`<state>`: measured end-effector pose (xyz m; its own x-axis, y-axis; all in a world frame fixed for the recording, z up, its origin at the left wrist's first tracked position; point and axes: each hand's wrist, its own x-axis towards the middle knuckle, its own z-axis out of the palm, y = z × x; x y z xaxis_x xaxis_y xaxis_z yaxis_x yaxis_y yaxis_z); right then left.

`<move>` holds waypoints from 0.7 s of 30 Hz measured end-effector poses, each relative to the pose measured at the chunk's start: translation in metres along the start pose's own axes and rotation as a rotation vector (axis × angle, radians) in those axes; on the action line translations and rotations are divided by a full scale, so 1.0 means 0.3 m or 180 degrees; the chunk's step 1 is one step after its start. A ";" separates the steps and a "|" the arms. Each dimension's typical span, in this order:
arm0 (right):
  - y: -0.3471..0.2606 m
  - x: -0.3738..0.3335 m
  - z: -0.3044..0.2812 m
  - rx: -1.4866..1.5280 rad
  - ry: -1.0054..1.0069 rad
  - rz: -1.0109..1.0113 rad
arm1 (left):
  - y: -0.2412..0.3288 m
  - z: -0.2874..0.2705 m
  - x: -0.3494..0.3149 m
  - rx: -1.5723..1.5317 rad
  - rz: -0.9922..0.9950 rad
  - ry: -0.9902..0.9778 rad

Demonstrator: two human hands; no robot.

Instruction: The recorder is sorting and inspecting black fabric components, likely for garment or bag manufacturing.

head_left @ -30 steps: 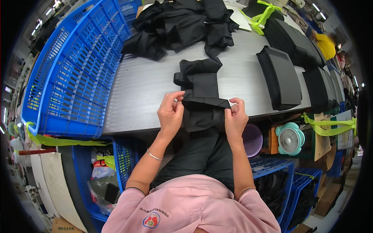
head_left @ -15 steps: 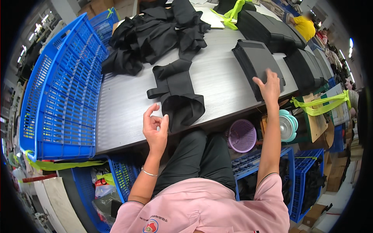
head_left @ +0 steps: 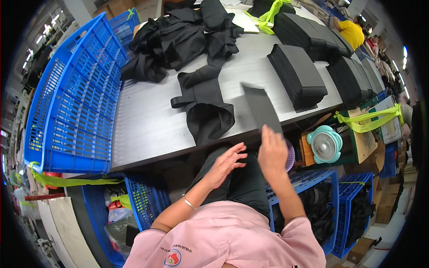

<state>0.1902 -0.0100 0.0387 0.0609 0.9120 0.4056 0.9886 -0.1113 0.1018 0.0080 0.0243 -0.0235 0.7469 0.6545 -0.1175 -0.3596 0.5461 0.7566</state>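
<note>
Between its fingers my right hand [head_left: 272, 151] grips the near end of a flat dark panel [head_left: 260, 107], which slants up over the table edge. Just to its left, above my lap, my left hand [head_left: 226, 164] is open with fingers stretched out and holds nothing. A black fabric piece [head_left: 203, 105] with a side loop and an opened pouch-like end lies on the table in front of me. To the right stands a thick stack of folded black panels [head_left: 298, 76], apart from both hands.
A tall blue plastic crate [head_left: 76, 102] borders the table's left side. Black fabric is heaped [head_left: 183, 38] at the back. More black stacks [head_left: 313, 33] fill the back right. Below the table edge are a purple basket [head_left: 290, 157], a turquoise fan [head_left: 325, 144] and blue crates [head_left: 308, 183].
My right hand has come off the stack, moving left and nearer to me with a dark panel in its grip. My left hand has moved right and down, away from the fabric piece.
</note>
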 end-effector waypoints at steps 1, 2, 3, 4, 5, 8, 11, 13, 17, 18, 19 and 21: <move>-0.034 -0.051 -0.009 0.0256 -0.0036 -0.0060 | -0.043 0.007 0.016 -0.0173 -0.0145 -0.0082; -0.064 -0.094 -0.031 0.0503 -0.0132 -0.0024 | -0.064 0.024 0.039 -0.0365 -0.0261 -0.0297; -0.087 -0.132 -0.054 0.0778 -0.0113 -0.0016 | -0.086 0.042 0.045 -0.0544 -0.0335 -0.0459; -0.102 -0.167 -0.084 0.1196 -0.0142 0.0033 | -0.113 0.030 0.048 -0.0745 -0.0689 -0.0545; -0.117 -0.195 -0.108 0.1626 -0.0169 0.0070 | -0.144 0.004 0.054 -0.0941 -0.1030 -0.0618; -0.137 -0.258 -0.196 0.2612 -0.0560 0.0619 | -0.197 -0.009 0.063 -0.1137 -0.0745 -0.1152; -0.119 -0.326 -0.177 0.3822 -0.0588 0.1704 | -0.127 0.075 0.053 -0.1595 -0.0727 -0.1065; -0.128 -0.347 -0.175 0.4048 -0.0444 0.2252 | -0.055 0.120 0.050 -0.1604 -0.0540 -0.0890; -0.143 -0.374 -0.201 0.4117 -0.0845 0.2217 | 0.040 0.105 0.022 -0.1574 -0.0320 -0.0226; -0.149 -0.379 -0.207 0.4164 -0.0957 0.2080 | 0.054 0.084 0.019 -0.1691 -0.0160 -0.0223; -0.147 -0.397 -0.197 0.4172 -0.0980 0.2073 | 0.080 0.071 0.006 -0.1810 -0.0013 -0.0215; -0.136 -0.444 -0.163 0.4848 -0.1209 0.2227 | 0.133 0.045 -0.012 -0.2077 0.0322 -0.0349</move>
<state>0.1350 -0.1463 0.0250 0.3093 0.9173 -0.2506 -0.0217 -0.2567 -0.9663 -0.0014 0.0366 0.0158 0.7318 0.6811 0.0257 -0.6698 0.7116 0.2120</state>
